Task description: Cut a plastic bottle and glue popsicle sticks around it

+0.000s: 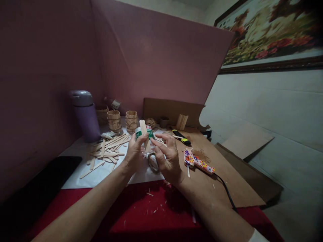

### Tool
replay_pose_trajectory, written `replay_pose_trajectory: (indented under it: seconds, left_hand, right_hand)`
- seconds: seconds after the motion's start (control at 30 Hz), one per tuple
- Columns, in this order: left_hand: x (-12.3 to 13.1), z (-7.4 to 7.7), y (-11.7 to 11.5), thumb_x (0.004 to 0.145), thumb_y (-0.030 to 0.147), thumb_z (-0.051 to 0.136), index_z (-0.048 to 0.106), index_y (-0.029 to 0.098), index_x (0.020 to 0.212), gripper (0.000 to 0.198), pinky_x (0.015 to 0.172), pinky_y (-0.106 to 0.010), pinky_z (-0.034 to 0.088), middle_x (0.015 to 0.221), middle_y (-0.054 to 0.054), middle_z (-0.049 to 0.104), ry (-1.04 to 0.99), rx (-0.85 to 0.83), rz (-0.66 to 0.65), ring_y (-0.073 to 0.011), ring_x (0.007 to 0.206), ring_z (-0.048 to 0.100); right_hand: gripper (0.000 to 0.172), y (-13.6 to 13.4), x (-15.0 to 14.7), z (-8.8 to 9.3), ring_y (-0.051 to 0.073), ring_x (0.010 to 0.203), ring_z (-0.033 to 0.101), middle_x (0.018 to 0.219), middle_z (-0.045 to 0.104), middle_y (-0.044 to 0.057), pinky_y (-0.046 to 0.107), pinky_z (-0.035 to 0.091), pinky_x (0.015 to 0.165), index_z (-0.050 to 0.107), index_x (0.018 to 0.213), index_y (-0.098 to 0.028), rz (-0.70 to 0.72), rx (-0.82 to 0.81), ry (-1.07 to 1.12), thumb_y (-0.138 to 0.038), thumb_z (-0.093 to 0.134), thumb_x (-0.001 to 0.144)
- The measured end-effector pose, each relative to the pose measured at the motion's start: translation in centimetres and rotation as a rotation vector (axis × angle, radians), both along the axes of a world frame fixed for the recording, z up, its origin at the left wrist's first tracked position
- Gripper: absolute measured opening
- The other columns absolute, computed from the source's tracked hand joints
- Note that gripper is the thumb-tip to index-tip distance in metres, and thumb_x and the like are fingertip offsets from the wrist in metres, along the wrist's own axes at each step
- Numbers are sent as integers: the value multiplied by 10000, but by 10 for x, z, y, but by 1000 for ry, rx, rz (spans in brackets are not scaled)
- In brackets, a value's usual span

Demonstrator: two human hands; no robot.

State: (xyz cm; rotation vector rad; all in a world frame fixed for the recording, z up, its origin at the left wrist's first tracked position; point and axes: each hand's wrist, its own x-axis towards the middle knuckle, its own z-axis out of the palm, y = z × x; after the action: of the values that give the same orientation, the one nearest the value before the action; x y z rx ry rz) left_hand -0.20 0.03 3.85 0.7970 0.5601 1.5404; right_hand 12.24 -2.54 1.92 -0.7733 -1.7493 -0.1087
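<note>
My left hand [135, 153] is closed round the left side of a clear plastic cup [150, 131] with a green, white and red label. Two pale craft sticks [143, 131] stand side by side against the cup's near face, under my left thumb. On the right side, my right hand [168, 156] has its fingers bent in and their tips at the cup and sticks; exactly what they pinch is partly hidden. Just below the cup, a roll of tape [153, 163] lies on the white sheet [93, 179]. Left of my hands spreads a loose pile of craft sticks [106, 151].
A purple bottle [87, 119] and stick-covered cups [131, 121] stand at the back left. Twine [150, 123], a small pot [164, 121] and a stick panel [182, 122] sit behind. On cardboard [227, 181] at right lie a utility knife [181, 137] and a corded flowered glue gun [199, 162].
</note>
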Motion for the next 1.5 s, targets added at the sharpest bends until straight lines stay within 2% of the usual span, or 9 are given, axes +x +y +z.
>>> replay_pose_trajectory:
  seconds: [0.23, 0.4, 0.5, 0.63, 0.77, 0.87, 1.03, 1.17, 1.5]
  left_hand:
    - [-4, -7, 7, 685, 364, 787, 599, 189, 1030, 430, 725, -270, 477, 900, -11, 658, 91, 77, 70, -154, 767, 615]
    - [-26, -5, 27, 695, 395, 802, 588, 206, 1071, 472, 839, -277, 443, 1001, -33, 650, 254, 183, 357, -187, 923, 609]
    - [-38, -11, 43, 587, 340, 863, 579, 220, 1084, 585, 843, -265, 433, 1012, -24, 635, 344, 221, 446, -195, 954, 592]
    - [-43, -23, 55, 472, 282, 879, 559, 199, 1054, 669, 812, -286, 438, 940, -11, 613, 495, 155, 394, -197, 892, 579]
    - [-40, -29, 54, 397, 241, 876, 540, 199, 971, 666, 792, -307, 438, 877, 11, 590, 632, 121, 366, -195, 830, 568]
    - [-38, -31, 54, 351, 214, 874, 526, 200, 948, 691, 846, -335, 433, 894, 2, 573, 663, 116, 365, -219, 885, 573]
    - [-41, -38, 62, 351, 269, 892, 487, 184, 1201, 945, 997, -429, 391, 1150, -93, 547, 719, 151, 333, -313, 1151, 534]
    - [-44, -43, 67, 426, 333, 882, 413, 198, 1369, 1062, 1036, -478, 381, 1261, -129, 536, 789, 221, 306, -345, 1219, 512]
    - [-42, -38, 66, 406, 442, 889, 379, 142, 1400, 1157, 1033, -472, 405, 1280, -179, 537, 868, 247, 356, -359, 1190, 547]
  right_hand:
    - [332, 2, 2, -1, 256, 1190, 515, 1234, 588, 88, 519, 424, 1021, 691, 1198, -265, -18, 7, 18, -208, 466, 960]
    - [321, 6, 6, -1, 241, 1153, 537, 1173, 603, 89, 495, 433, 1012, 698, 1169, -238, -48, -11, 90, -205, 442, 979]
    - [305, 9, 9, -1, 239, 1120, 552, 1144, 618, 94, 477, 437, 995, 711, 1116, -214, -81, -35, 98, -209, 438, 982]
    - [286, 14, 13, -1, 240, 1077, 561, 1102, 633, 93, 465, 449, 960, 721, 1051, -206, -111, -58, 107, -229, 444, 982]
    - [292, 20, 16, -2, 235, 1043, 569, 1068, 642, 98, 452, 448, 943, 722, 1004, -185, -110, -49, 139, -244, 436, 987]
    - [293, 24, 17, -3, 236, 1021, 573, 1035, 654, 94, 448, 448, 932, 725, 983, -185, -116, -42, 149, -246, 439, 988]
    - [295, 28, 19, -4, 237, 1000, 578, 1019, 663, 110, 446, 455, 917, 727, 981, -158, -119, -36, 170, -252, 448, 992]
    - [289, 29, 19, -5, 234, 985, 583, 999, 669, 104, 438, 459, 910, 728, 956, -165, -119, -31, 185, -263, 458, 992]
    - [288, 29, 18, -6, 226, 966, 589, 979, 674, 81, 426, 458, 900, 714, 923, -192, -123, -6, 152, -285, 452, 1001]
